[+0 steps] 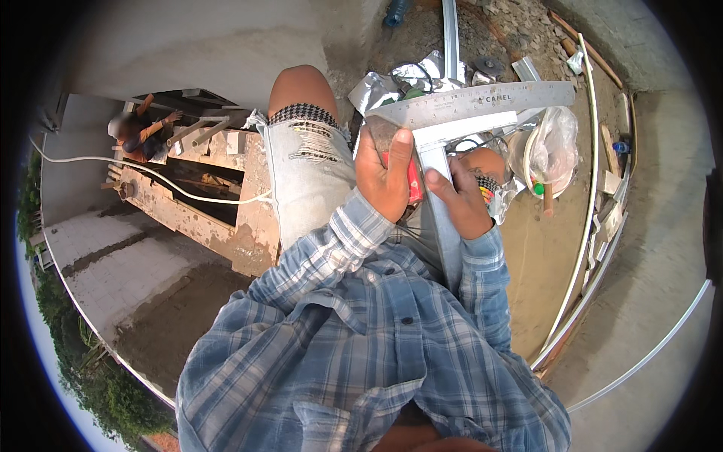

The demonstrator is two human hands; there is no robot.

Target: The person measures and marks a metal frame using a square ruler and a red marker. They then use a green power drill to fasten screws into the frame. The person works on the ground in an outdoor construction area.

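Note:
A steel square with a ruled blade (527,96) extends rightward in front of me. My left hand (385,173) is closed around its near-left end, with the thumb up. Beside that palm shows a red piece (414,181), mostly hidden, so I cannot tell its kind. A pale metal channel bar (438,218) runs toward my body, and my right hand (463,197) is closed on it, thumb along its side. Across the bar's far end lies a short white metal piece (467,129), just below the blade. Both hands are above my lap.
Crumpled foil sheeting (376,92) and cables lie beyond my knees. At right stands a bucket (525,154) with a clear plastic bag (553,143). A long pale pipe (591,188) and wood offcuts edge the floor. Far left, another person (143,139) works by a plank-framed opening (181,215).

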